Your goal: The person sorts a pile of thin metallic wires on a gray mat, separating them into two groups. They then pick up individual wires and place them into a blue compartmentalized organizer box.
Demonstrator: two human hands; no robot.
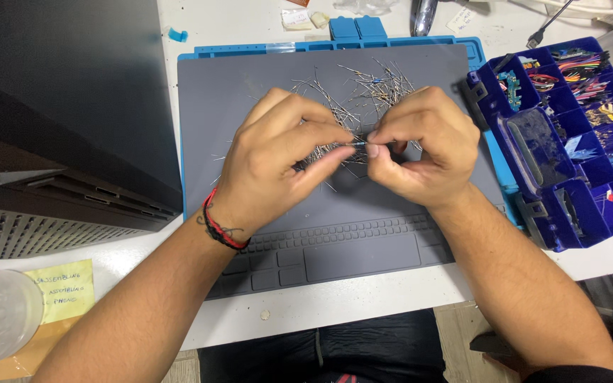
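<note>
Pinching resistor (360,144) mid-mat (250,106), both hands (278,159) (420,145); organiser box (583,135) close right.

L hand (278,152) & R hand (423,145) meet at centre, fingertips pinched, forearms angled inward.

There is just one view, from a camera on the person's head. It looks almost straight down at the white table (363,301) and sits close, so the grey mat (250,106) fills the middle. Both arms come up from the bottom edge (the person's lap shows there too). A blue parts box (590,135) is cut off at the right, a dark machine (58,120) at the left.
</note>
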